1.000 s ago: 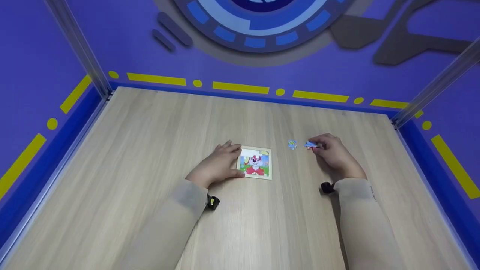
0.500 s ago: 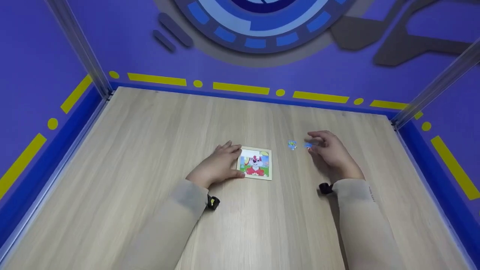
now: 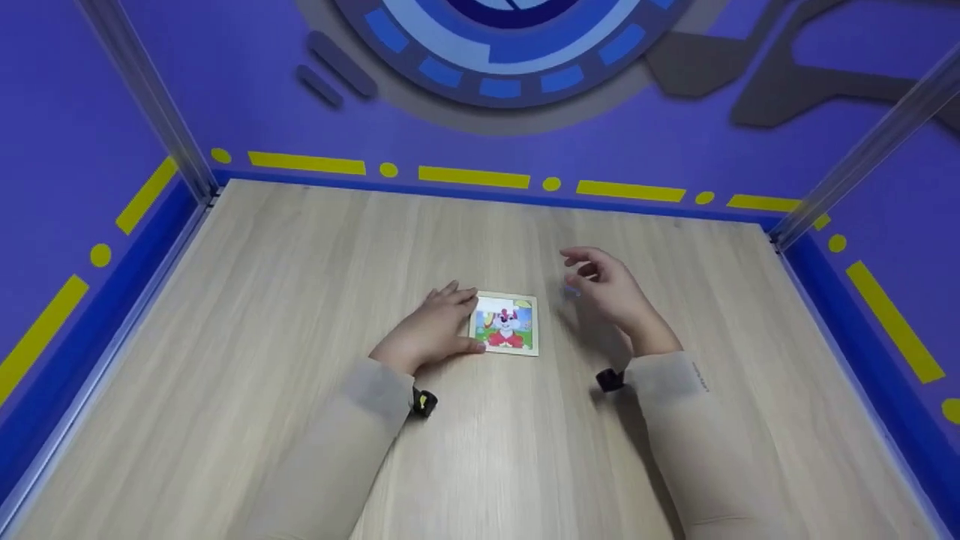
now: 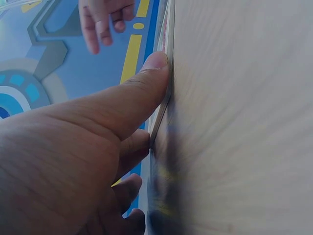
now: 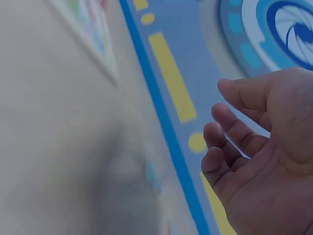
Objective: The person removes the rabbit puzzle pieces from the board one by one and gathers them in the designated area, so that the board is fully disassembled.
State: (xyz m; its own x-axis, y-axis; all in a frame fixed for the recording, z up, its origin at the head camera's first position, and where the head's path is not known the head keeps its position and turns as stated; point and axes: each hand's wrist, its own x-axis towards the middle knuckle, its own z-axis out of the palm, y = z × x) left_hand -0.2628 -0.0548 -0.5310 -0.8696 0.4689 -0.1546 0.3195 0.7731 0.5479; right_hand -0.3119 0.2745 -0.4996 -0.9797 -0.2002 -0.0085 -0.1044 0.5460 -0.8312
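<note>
Dim right wrist view, blurred tabletop (image 5: 44,132)

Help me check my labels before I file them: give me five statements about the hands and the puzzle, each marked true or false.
1. The left hand touches the left side of the puzzle frame. True.
2. The right hand is raised above the table. True.
3. The right hand holds a puzzle piece. False: the right wrist view shows nothing in its fingers.
4. The picture in the frame is complete. False: a white gap shows at its upper left.
5. Both sleeves are dark red. False: they are beige.
</note>
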